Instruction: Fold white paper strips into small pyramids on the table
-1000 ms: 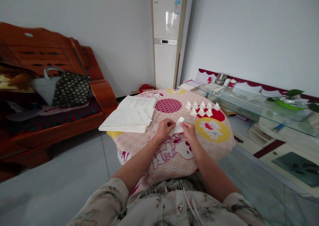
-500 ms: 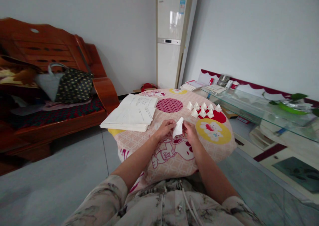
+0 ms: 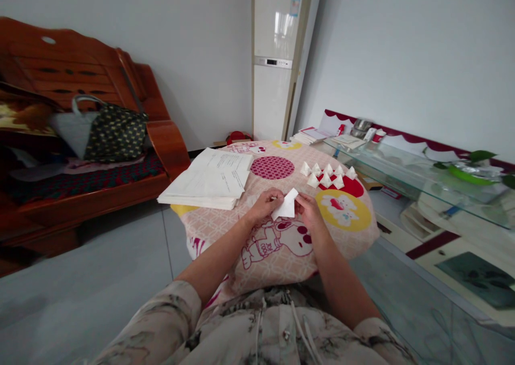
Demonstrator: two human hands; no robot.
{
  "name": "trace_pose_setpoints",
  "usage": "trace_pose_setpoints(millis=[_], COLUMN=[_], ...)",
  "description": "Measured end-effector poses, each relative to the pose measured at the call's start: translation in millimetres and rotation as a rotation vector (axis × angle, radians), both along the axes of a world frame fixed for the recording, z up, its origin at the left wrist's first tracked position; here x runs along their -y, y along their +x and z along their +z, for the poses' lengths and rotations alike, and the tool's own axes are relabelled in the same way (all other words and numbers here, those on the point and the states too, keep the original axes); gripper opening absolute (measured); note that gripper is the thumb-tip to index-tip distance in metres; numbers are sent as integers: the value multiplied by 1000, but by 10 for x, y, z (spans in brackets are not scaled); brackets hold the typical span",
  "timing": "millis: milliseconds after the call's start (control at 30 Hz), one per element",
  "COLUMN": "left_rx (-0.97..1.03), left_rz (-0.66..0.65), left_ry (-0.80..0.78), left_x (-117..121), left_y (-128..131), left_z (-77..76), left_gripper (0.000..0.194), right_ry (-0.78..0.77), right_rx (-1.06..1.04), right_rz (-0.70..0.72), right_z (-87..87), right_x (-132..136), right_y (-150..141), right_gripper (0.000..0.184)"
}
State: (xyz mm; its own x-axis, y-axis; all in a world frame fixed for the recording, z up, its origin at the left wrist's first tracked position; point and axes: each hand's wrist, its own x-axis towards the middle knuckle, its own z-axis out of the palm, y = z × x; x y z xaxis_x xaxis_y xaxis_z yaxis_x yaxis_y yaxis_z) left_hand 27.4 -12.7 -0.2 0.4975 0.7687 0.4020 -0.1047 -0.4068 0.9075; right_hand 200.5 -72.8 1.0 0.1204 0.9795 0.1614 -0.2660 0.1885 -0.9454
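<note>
A small folded piece of white paper (image 3: pixel 286 205) is held between my two hands, above the cloth-covered table (image 3: pixel 277 268). My left hand (image 3: pixel 265 205) pinches its left side, with fingers closed. At its right edge my right hand (image 3: pixel 308 209) is closed on it too, thumb and fingers together. Beyond my right hand, several small white folded paper pyramids (image 3: pixel 325 180) stand in two rows on the cloth. To the left of my hands lies a stack of paper sheets (image 3: pixel 207 180) with printing on the top one.
A wooden sofa (image 3: pixel 80 75) with bags on it stands at the left. On the right is a glass-topped cabinet (image 3: pixel 402 166) bearing cups, papers and a green dish (image 3: pixel 472 174). A tall white air conditioner (image 3: pixel 273 96) stands in the far corner.
The folded paper has turned and spread wider between my fingers, now showing a broader flat face. Both hands stay in about the same place; the view has shifted slightly.
</note>
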Motion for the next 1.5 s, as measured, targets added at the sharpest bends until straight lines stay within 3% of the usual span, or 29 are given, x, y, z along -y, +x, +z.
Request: trace_pose_setpoints(millis=[133, 733, 967, 1100, 1333, 1500], left_rx=[-21, 11, 83, 80, 129, 51], left_rz=[20, -63, -127, -128, -153, -19], left_ry=[91, 40, -251, -305, -230, -79], left_x=[-4, -2, 59, 77, 120, 187], left_y=[-8, -32, -31, -47, -4, 20], left_z=[2, 61, 9, 5, 125, 156], left_gripper=[44, 47, 47, 49, 49, 35], right_ry=[-9, -51, -57, -54, -72, -55], right_rx=[-25, -5, -6, 36, 94, 95], right_rz=[33, 174, 163, 129, 71, 67], right_z=[3, 49, 63, 47, 33, 33], right_x=[2, 70, 88, 88, 72, 57], right_y=[-2, 34, 38, 33, 14, 11], right_gripper=[29, 29, 27, 25, 24, 26])
